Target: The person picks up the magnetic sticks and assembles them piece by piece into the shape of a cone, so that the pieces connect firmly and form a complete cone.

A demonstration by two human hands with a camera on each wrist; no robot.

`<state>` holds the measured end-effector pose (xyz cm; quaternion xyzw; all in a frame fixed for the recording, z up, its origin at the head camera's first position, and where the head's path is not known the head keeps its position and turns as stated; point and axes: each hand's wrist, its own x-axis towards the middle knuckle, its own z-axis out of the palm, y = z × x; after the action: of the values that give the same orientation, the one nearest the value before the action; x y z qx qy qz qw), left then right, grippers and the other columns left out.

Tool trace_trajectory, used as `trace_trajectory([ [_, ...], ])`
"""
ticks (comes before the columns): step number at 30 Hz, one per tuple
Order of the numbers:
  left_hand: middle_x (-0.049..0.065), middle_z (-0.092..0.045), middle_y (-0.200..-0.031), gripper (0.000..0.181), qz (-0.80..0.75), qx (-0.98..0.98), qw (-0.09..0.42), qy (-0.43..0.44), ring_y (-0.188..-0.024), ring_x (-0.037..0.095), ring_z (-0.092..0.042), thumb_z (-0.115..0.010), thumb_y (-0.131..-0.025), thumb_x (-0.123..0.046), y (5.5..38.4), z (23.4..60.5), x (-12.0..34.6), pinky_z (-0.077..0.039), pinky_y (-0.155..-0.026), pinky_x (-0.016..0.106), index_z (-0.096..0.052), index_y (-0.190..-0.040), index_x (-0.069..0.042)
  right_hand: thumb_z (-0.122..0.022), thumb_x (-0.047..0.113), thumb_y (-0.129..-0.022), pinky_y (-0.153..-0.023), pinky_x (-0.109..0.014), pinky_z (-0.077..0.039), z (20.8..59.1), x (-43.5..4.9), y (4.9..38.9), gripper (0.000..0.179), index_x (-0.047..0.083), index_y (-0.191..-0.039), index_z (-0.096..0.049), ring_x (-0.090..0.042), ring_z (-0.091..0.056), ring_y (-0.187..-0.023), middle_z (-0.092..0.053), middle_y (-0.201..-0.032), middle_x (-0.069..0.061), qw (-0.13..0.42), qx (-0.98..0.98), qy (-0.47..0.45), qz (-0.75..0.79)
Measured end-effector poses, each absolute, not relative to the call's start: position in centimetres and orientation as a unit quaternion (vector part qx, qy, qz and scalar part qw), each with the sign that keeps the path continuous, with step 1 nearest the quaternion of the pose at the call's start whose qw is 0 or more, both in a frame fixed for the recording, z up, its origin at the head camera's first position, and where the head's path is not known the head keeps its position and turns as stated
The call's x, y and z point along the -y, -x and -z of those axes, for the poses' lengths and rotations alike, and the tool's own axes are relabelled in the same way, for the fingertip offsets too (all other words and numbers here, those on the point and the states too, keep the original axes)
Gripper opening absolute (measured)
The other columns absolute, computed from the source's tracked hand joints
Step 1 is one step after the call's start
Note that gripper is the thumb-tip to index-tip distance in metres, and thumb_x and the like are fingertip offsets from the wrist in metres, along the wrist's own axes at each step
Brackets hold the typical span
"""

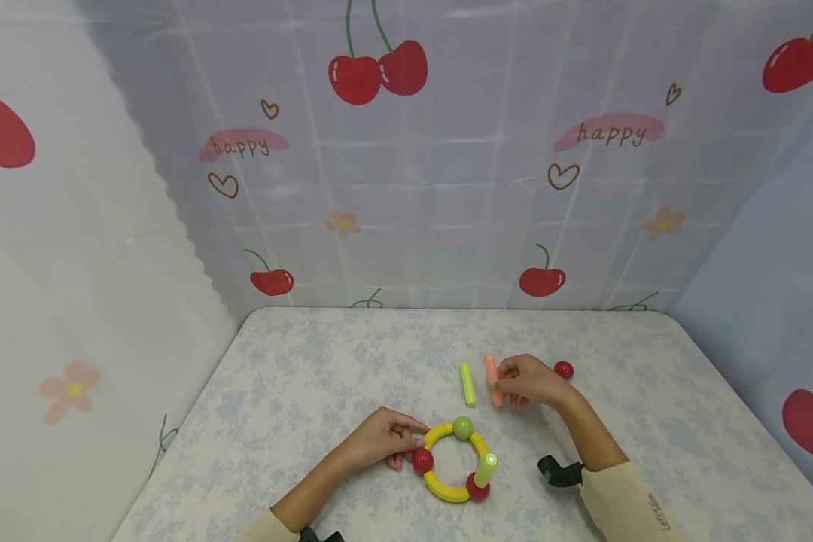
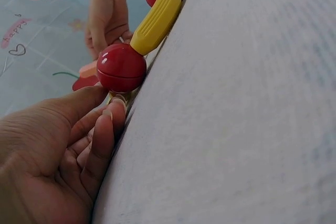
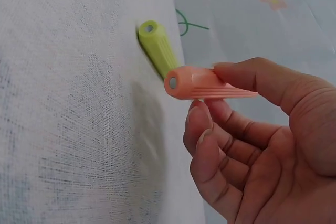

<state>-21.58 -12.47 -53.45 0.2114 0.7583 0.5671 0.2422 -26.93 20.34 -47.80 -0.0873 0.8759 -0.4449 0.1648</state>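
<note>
A ring of yellow curved rods and balls lies on the table. My left hand pinches it beside the left red ball; in the left wrist view the thumb and fingertips meet right below that ball. A light green rod stands up from the ring's other red ball, and a green ball sits at its far side. My right hand pinches a salmon-pink rod between thumb and fingers. The rod's near end shows a round silvery tip.
Left of the pink rod lies a loose light green rod. A loose red ball is on the table just beyond my right wrist. Cherry-printed curtains rise along the table's back edge and both sides.
</note>
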Motion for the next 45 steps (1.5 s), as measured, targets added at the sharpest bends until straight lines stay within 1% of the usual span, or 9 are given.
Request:
trace_trajectory([
  [7,0.005,-0.065,-0.066,0.025,-0.563,-0.761,0.238,-0.217,-0.045,0.009,-0.056,-0.073,-0.096,-0.02,21.6,53.5,12.5,-0.049,-0.043,0.02,-0.076,-0.118,-0.01,-0.075,0.014,-0.092,-0.06,-0.039,-0.059,47.5,-20.7,27.0,0.014,0.003,-0.099,-0.068,-0.032,-0.067,-0.072,-0.066,-0.09,-0.01,0.169,-0.848,0.193,0.463],
  [11,0.004,-0.065,-0.066,0.025,-0.562,-0.761,0.24,-0.218,-0.045,0.008,-0.056,-0.073,-0.096,-0.02,21.7,53.6,12.5,-0.049,-0.043,0.019,-0.076,-0.119,-0.01,-0.074,0.01,-0.093,-0.064,-0.044,-0.06,47.6,-20.6,27.0,0.011,0.006,-0.103,-0.07,-0.038,-0.067,-0.077,-0.069,-0.091,-0.011,0.186,-0.825,0.245,0.474],
  [14,0.003,-0.065,-0.065,0.025,-0.561,-0.762,0.238,-0.219,-0.045,0.009,-0.056,-0.073,-0.096,-0.02,21.7,53.7,12.4,-0.049,-0.043,0.019,-0.076,-0.118,-0.011,-0.074,0.009,-0.093,-0.066,-0.046,-0.06,47.5,-20.4,26.9,0.012,0.008,-0.105,-0.072,-0.039,-0.067,-0.08,-0.071,-0.093,-0.011,0.193,-0.81,0.279,0.478],
  [18,0.003,-0.065,-0.065,0.024,-0.562,-0.762,0.234,-0.221,-0.045,0.009,-0.056,-0.074,-0.096,-0.021,21.7,53.7,12.5,-0.049,-0.042,0.02,-0.076,-0.118,-0.012,-0.074,0.008,-0.092,-0.068,-0.041,-0.06,47.3,-19.8,26.7,0.015,0.008,-0.108,-0.073,-0.035,-0.068,-0.082,-0.073,-0.097,-0.01,0.192,-0.793,0.32,0.482],
  [22,0.004,-0.065,-0.065,0.024,-0.564,-0.761,0.235,-0.219,-0.045,0.01,-0.056,-0.074,-0.095,-0.023,21.8,53.8,12.5,-0.05,-0.043,0.02,-0.076,-0.117,-0.014,-0.075,0.005,-0.091,-0.068,-0.035,-0.059,47.2,-19.3,26.4,0.015,0.008,-0.105,-0.074,-0.03,-0.067,-0.08,-0.073,-0.094,-0.01,0.199,-0.781,0.341,0.484],
  [26,0.004,-0.065,-0.065,0.023,-0.568,-0.758,0.237,-0.216,-0.045,0.01,-0.057,-0.075,-0.094,-0.025,21.9,54.2,12.5,-0.05,-0.043,0.021,-0.077,-0.116,-0.016,-0.076,0.006,-0.09,-0.067,-0.036,-0.059,47.4,-19.0,26.1,0.013,0.009,-0.102,-0.075,-0.027,-0.066,-0.079,-0.073,-0.092,-0.01,0.204,-0.772,0.358,0.484],
  [31,0.004,-0.065,-0.066,0.024,-0.569,-0.757,0.237,-0.216,-0.046,0.01,-0.057,-0.075,-0.095,-0.025,21.9,54.1,12.5,-0.05,-0.043,0.02,-0.077,-0.117,-0.015,-0.078,0.007,-0.089,-0.066,-0.031,-0.057,47.4,-18.6,26.1,0.013,0.011,-0.101,-0.076,-0.026,-0.065,-0.077,-0.073,-0.091,-0.011,0.195,-0.777,0.368,0.472],
  [36,0.005,-0.066,-0.066,0.024,-0.566,-0.76,0.234,-0.218,-0.045,0.009,-0.056,-0.074,-0.095,-0.023,21.8,53.7,12.4,-0.05,-0.043,0.02,-0.076,-0.117,-0.014,-0.079,0.008,-0.088,-0.066,-0.029,-0.056,47.3,-18.6,26.1,0.013,0.013,-0.1,-0.077,-0.024,-0.064,-0.077,-0.074,-0.091,-0.013,0.191,-0.783,0.368,0.463],
  [45,0.005,-0.067,-0.067,0.024,-0.569,-0.756,0.244,-0.212,-0.046,0.009,-0.057,-0.075,-0.095,-0.023,21.7,53.8,12.5,-0.05,-0.043,0.02,-0.076,-0.117,-0.014,-0.079,0.01,-0.089,-0.066,-0.029,-0.057,47.7,-18.3,26.1,0.015,0.013,-0.103,-0.079,-0.02,-0.065,-0.077,-0.076,-0.09,-0.005,0.189,-0.783,0.377,0.457],
])
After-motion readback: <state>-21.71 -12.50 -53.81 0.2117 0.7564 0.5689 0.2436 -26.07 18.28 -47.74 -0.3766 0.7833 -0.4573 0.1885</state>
